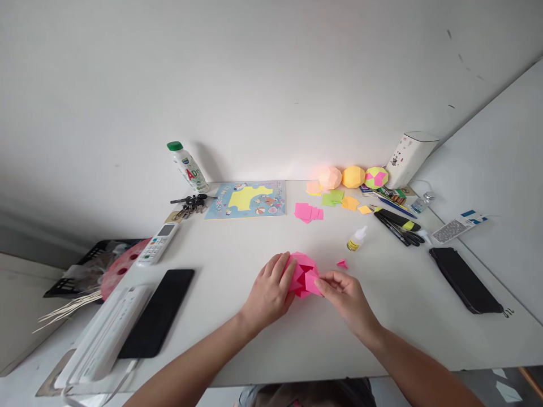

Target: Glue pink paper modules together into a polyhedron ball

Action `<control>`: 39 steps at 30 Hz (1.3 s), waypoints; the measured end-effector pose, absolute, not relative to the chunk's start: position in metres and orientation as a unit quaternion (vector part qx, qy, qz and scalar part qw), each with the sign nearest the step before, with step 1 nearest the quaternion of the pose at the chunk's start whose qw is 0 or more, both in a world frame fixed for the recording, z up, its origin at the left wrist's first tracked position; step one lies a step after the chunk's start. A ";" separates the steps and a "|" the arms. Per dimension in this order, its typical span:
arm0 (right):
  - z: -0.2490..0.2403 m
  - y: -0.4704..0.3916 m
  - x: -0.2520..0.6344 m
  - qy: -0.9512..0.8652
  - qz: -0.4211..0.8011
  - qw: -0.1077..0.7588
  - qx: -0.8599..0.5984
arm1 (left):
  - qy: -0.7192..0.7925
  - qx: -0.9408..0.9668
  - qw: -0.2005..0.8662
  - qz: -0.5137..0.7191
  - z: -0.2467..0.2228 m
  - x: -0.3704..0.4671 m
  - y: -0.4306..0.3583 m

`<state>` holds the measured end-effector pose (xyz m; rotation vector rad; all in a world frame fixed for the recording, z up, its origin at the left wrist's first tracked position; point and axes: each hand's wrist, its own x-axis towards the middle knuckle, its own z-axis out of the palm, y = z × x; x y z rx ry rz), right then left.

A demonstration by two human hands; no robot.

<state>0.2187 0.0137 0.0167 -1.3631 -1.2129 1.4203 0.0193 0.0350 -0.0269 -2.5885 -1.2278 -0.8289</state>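
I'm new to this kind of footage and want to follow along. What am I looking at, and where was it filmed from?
There's no machine here, just a person's two bare hands. The single picture comes from a camera worn on the head, looking forward and down, so the forearms enter from below. The left hand holds a pink paper ball with openings in it, while the right hand pinches a pink paper flap at its side. Elsewhere on the white table are a small nozzle bottle, pink paper pieces, three other paper balls near the wall and, over to the left, a remote control.
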 end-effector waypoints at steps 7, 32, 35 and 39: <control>0.014 0.008 0.213 -0.486 0.567 0.394 -0.536 | -0.441 -0.843 0.106 -0.290 -0.035 0.028 0.024; 0.016 -0.002 0.212 -0.732 0.216 0.441 -0.472 | -0.432 -0.836 -0.082 -0.328 -0.029 0.023 -0.006; 0.017 -0.004 0.211 -0.732 0.216 0.440 -0.474 | -0.437 -0.836 -0.087 -0.320 -0.029 0.023 -0.007; 0.023 -0.006 0.212 -0.729 0.212 0.459 -0.461 | -0.439 -0.839 -0.089 -0.309 -0.030 0.024 -0.009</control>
